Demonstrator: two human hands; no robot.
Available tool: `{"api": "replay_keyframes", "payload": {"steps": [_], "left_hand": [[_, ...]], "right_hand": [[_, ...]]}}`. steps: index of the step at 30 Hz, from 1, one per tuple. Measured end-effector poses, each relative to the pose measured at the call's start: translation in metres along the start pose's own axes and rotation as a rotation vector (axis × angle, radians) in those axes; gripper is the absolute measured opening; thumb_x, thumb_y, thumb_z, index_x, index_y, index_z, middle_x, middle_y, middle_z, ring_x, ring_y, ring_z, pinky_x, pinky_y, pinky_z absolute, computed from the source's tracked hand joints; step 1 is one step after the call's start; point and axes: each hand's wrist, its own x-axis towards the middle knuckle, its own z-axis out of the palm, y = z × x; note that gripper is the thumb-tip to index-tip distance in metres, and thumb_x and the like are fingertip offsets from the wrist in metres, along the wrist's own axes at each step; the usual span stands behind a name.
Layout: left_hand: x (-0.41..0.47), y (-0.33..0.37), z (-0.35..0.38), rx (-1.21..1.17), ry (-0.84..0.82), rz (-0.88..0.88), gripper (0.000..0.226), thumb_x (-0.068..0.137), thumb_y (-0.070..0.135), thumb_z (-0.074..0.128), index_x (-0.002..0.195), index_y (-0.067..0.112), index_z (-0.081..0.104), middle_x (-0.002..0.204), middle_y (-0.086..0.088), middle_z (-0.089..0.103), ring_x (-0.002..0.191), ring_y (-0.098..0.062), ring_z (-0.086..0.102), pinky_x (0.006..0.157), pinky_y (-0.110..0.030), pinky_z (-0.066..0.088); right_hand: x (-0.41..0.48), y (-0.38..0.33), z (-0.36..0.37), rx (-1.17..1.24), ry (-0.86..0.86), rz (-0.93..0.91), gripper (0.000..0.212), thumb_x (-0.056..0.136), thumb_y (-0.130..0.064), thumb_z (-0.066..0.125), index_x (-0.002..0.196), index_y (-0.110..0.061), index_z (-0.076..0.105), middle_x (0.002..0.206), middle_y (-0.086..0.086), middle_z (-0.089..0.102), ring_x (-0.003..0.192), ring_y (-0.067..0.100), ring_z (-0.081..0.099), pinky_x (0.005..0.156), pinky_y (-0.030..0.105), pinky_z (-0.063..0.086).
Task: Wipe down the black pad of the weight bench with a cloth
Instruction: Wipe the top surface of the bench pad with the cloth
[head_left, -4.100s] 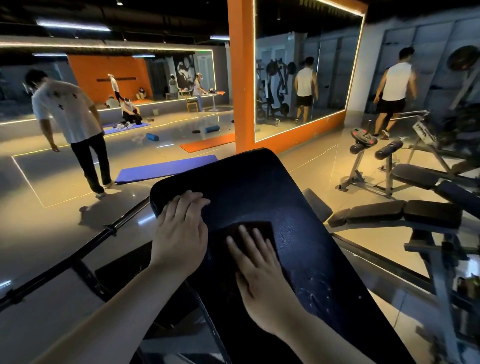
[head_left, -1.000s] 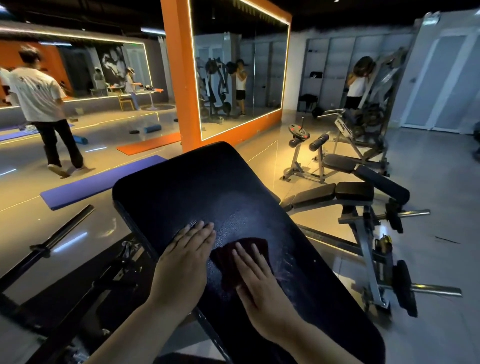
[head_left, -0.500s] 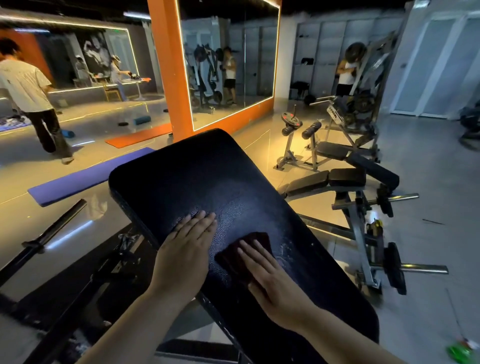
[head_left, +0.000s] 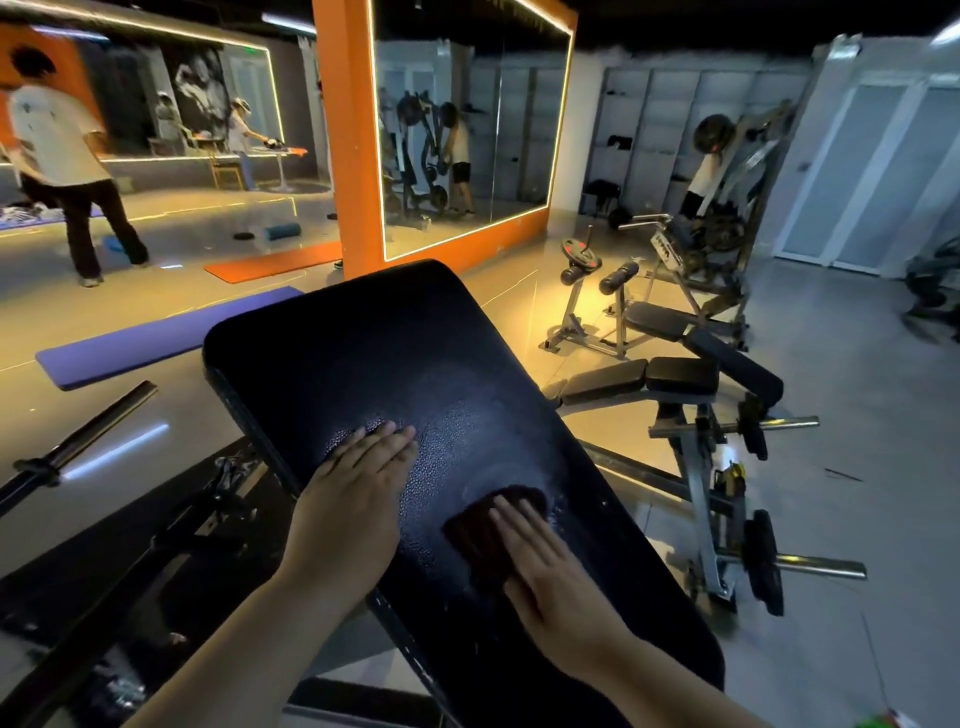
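The black pad (head_left: 374, 364) of the weight bench slopes away from me across the middle of the view, its grained surface shining where damp streaks catch the light. A dark maroon cloth (head_left: 480, 525) lies flat on the pad's lower right part. My right hand (head_left: 545, 566) presses it down with straight fingers, covering its near half. My left hand (head_left: 353, 499) rests flat on the pad's left edge, fingers straight and spread a little, apart from the cloth.
A barbell bar (head_left: 78, 441) lies on the floor at left beside a purple mat (head_left: 156, 338). Another bench with weight plates (head_left: 691, 395) stands close on the right. An orange mirrored pillar (head_left: 343, 135) rises behind the pad. A person (head_left: 62, 156) walks at far left.
My right hand has slid the cloth to the right and slightly down the pad. My left hand stays flat on the left edge. The view has shifted a little.
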Motion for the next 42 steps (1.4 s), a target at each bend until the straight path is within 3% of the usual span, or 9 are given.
{"api": "replay_keyframes", "payload": {"steps": [4,8,11,19,27,32,34,39,42], "left_hand": [[-0.003,0.015,0.002,0.072,0.004,-0.019,0.063,0.081,0.006,0.059,0.143,0.006,0.051,0.153,-0.006,0.047,0.145,-0.021,0.037,0.120,-0.038,0.014],[-0.006,0.024,0.009,0.163,-0.010,-0.021,0.062,0.091,0.014,0.061,0.148,0.000,0.039,0.160,-0.012,0.033,0.151,-0.027,0.025,0.121,-0.046,0.012],[-0.006,0.024,0.012,0.203,-0.003,-0.020,0.055,0.101,0.031,0.036,0.147,0.000,0.039,0.160,-0.012,0.033,0.151,-0.027,0.024,0.120,-0.047,0.013],[-0.004,0.030,0.017,0.145,-0.025,-0.093,0.054,0.102,0.031,0.041,0.149,0.005,0.040,0.163,-0.005,0.028,0.153,-0.020,0.018,0.121,-0.040,0.007],[-0.006,0.038,0.013,0.137,-0.115,-0.137,0.058,0.101,0.034,0.029,0.150,0.003,0.037,0.164,-0.006,0.024,0.155,-0.016,0.009,0.122,-0.039,0.005],[-0.003,0.042,0.006,-0.030,-0.109,-0.218,0.073,0.096,0.050,0.011,0.157,0.012,0.017,0.166,0.010,0.002,0.150,0.003,-0.016,0.119,-0.022,-0.018],[-0.002,0.047,0.000,-0.063,-0.118,-0.231,0.076,0.093,0.053,0.007,0.157,0.014,0.012,0.164,0.013,-0.003,0.147,0.006,-0.022,0.117,-0.019,-0.021],[-0.004,0.049,-0.007,-0.219,-0.131,-0.311,0.060,0.107,0.040,0.036,0.158,0.027,0.008,0.162,0.025,-0.010,0.144,0.010,-0.024,0.123,-0.024,-0.007],[-0.008,0.049,-0.010,-0.321,-0.118,-0.357,0.064,0.105,0.035,0.045,0.156,0.038,0.006,0.157,0.040,-0.010,0.143,0.014,-0.023,0.118,-0.012,-0.008]], "right_hand": [[0.049,0.005,0.003,0.204,0.103,0.297,0.062,0.109,-0.041,0.025,0.160,-0.037,-0.009,0.162,-0.025,-0.022,0.148,0.004,-0.032,0.128,0.043,-0.002],[0.049,-0.023,0.000,0.144,0.071,-0.006,0.062,0.110,-0.034,0.032,0.160,-0.037,-0.005,0.163,-0.028,-0.019,0.149,0.003,-0.029,0.123,0.028,-0.011],[0.028,0.007,-0.008,0.042,-0.043,-0.229,0.062,0.110,-0.037,0.033,0.161,-0.032,-0.002,0.165,-0.025,-0.018,0.151,0.002,-0.024,0.124,0.025,-0.006],[0.095,0.057,-0.017,0.256,0.056,0.239,0.065,0.110,-0.035,0.024,0.157,-0.024,-0.019,0.164,-0.007,-0.028,0.146,0.017,-0.036,0.127,0.045,-0.007],[0.077,0.054,-0.024,0.157,0.016,-0.433,0.060,0.108,-0.031,0.044,0.160,-0.036,0.015,0.165,-0.029,-0.004,0.153,-0.001,-0.012,0.121,0.019,-0.002],[0.133,0.087,-0.024,0.359,0.191,-0.053,0.061,0.108,-0.025,0.043,0.162,-0.025,0.017,0.167,-0.015,0.003,0.157,0.018,0.004,0.127,0.045,0.018],[0.156,0.060,-0.026,0.399,0.174,0.003,0.062,0.109,-0.029,0.038,0.163,-0.022,0.011,0.170,-0.008,0.000,0.157,0.022,-0.008,0.128,0.048,0.007],[0.126,0.029,-0.035,0.314,0.079,-0.446,0.055,0.107,-0.036,0.042,0.159,-0.023,0.030,0.167,-0.016,0.016,0.156,0.005,-0.003,0.125,0.027,0.001],[0.125,0.068,-0.033,0.222,0.151,-0.460,0.052,0.108,-0.041,0.037,0.158,-0.027,0.033,0.165,-0.019,0.016,0.155,0.005,0.005,0.125,0.033,0.011]]}}
